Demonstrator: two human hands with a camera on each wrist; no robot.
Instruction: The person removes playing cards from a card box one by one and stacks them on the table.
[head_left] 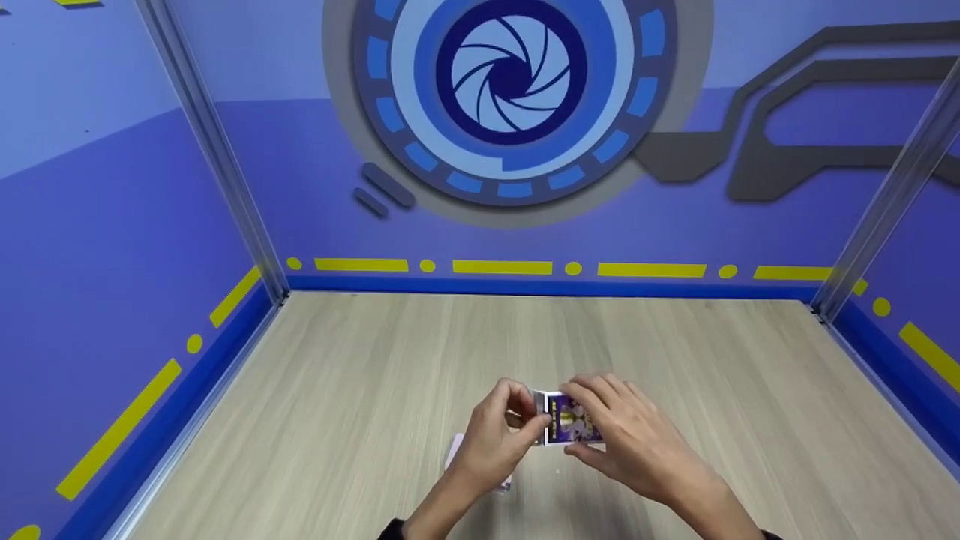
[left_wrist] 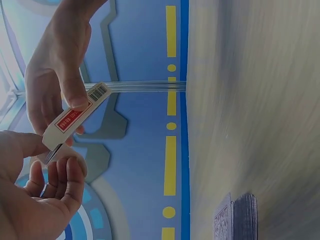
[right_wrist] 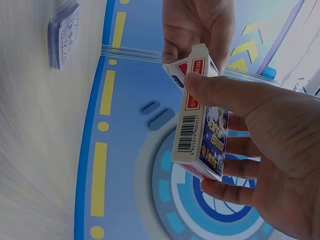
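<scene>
A small playing-card box point(head_left: 574, 420), with a purple picture on its broad face, is held above the table between both hands. My right hand point(head_left: 637, 435) grips it, thumb along the white narrow side with the barcode point(right_wrist: 187, 133) and fingers round the opposite side. My left hand point(head_left: 499, 435) pinches the other end, where an end flap point(right_wrist: 177, 72) stands open in the right wrist view. The inside of the box is hidden. On the table below the left hand is a deck of playing cards point(right_wrist: 64, 35), partly covered by that hand in the head view.
The light wood-grain tabletop point(head_left: 360, 375) is bounded by blue printed panels point(head_left: 247, 187) at the back and both sides. Metal posts point(head_left: 214, 142) stand at the back corners.
</scene>
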